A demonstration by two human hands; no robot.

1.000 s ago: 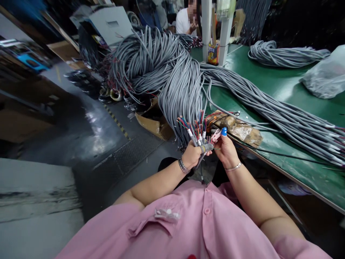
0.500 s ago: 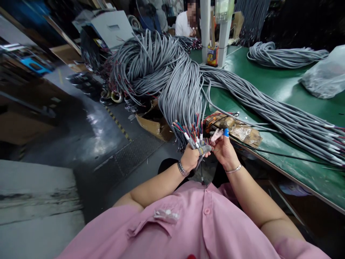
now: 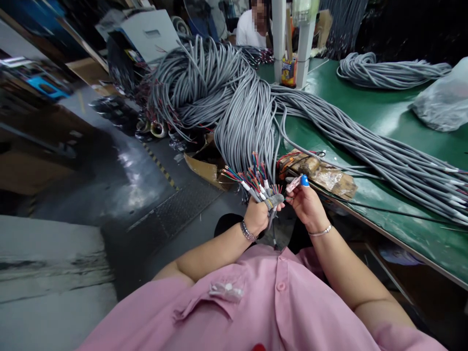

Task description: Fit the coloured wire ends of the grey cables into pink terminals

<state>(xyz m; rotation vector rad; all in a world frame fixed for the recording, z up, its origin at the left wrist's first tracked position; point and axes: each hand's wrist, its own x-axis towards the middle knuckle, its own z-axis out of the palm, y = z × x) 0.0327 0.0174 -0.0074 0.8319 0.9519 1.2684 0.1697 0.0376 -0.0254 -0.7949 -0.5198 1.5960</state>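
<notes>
My left hand point(image 3: 256, 214) is closed around several grey cables point(image 3: 255, 193) just above my lap. Their colored wire ends point(image 3: 254, 171) fan upward past white sleeves, and a grey cover wraps the thumb. Close beside it, my right hand point(image 3: 307, 207) pinches a small pale pink piece point(image 3: 293, 184) whose exact kind I cannot make out. Blue tape point(image 3: 304, 181) covers the tip of one of its digits. A small gap separates the pink piece from the wire ends.
A large heap of grey cable point(image 3: 204, 78) drapes over the table's left end. More cables point(image 3: 351, 131) run along the green table point(image 3: 380, 109). A taped brown block point(image 3: 331, 179) lies at the near edge, a plastic bag point(image 3: 438, 100) far right. A person point(image 3: 248, 27) sits behind.
My right hand has drawn slightly away to the right with the pale pink piece, widening the gap. The wire ends in my left hand have shifted a little left and spread.
</notes>
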